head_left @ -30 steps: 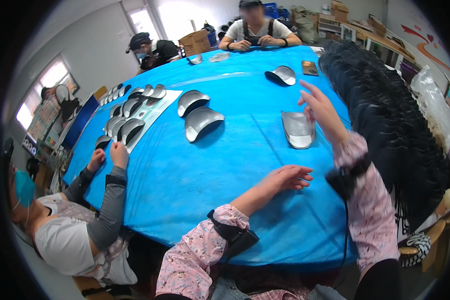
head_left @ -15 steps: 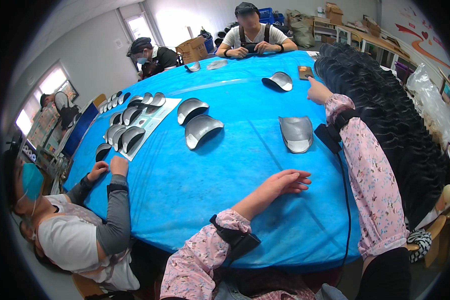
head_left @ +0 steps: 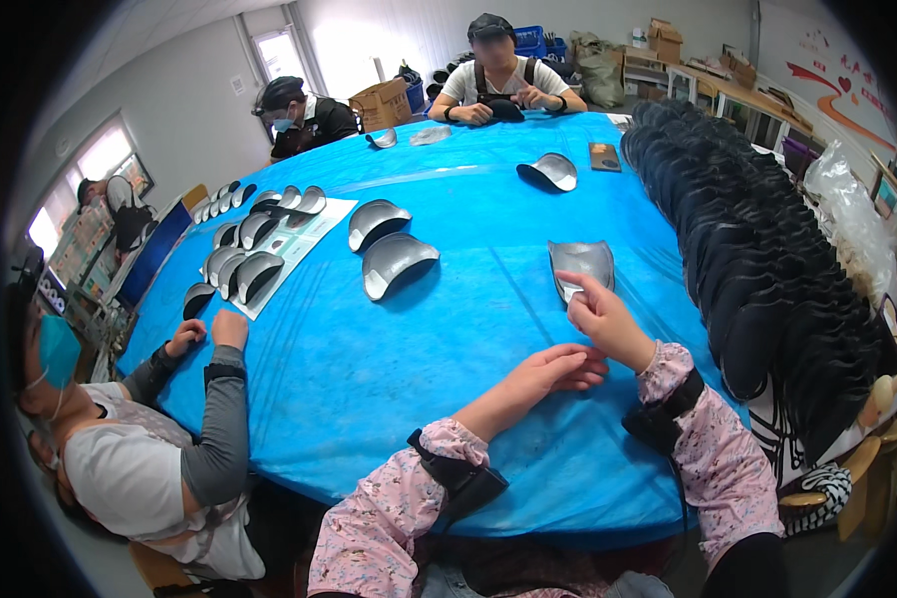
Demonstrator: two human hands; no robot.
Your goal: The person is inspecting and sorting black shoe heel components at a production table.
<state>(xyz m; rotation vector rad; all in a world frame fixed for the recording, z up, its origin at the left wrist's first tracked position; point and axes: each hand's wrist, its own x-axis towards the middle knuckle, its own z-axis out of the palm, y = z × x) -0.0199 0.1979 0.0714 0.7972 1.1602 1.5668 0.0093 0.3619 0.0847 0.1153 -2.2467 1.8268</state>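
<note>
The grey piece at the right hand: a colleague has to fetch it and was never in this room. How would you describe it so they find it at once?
On the big round table with the blue cover, look near the long black stack. The grey curved piece lies just ahead of the pink-sleeved person's right hand, fingers on its near edge. Other grey pieces lie untouched farther off.
</note>
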